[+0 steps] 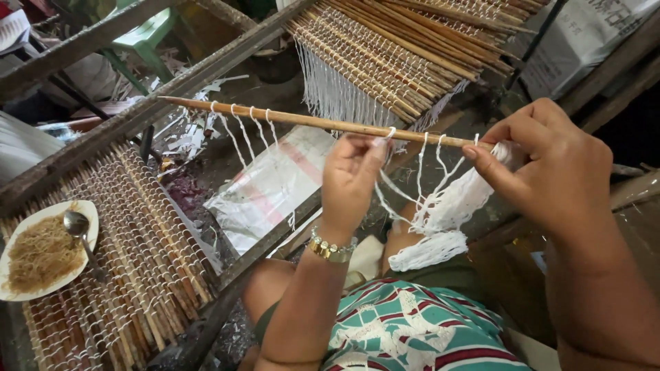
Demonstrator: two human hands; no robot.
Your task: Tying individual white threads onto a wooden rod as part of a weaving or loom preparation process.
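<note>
The left hand [349,180] pinches a strand of white string [440,206] between narrowed fingertips just under a long bamboo stick [309,121], which hangs in the air across the middle of the view; the right hand [550,172] is closed around the stick's near end together with a thick bunch of the same string, thumb pressed along it; several loops are already knotted along the stick and hang loose. The likeliest trouble, as I judge it, is a tangle: the free strands droop close together beneath the stick, and a pull on the wrong one could tighten a neighbouring loop or drag it out of spacing; the stick is held at one end only, so its far tip could dip or swing and let loops slide along it. A white plate of noodles [41,254] with a spoon rests on the finished bamboo mat [137,254] at the left, and a shove of the wooden frame [137,110] might tip it. As for packaging, a flattened whitish plastic sack [268,185] with pinkish-red stripes lies on the ground below the stick; another pale sack [584,41] with dark print stands at the upper right, beside a second mat [392,48] with a white fringe.
</note>
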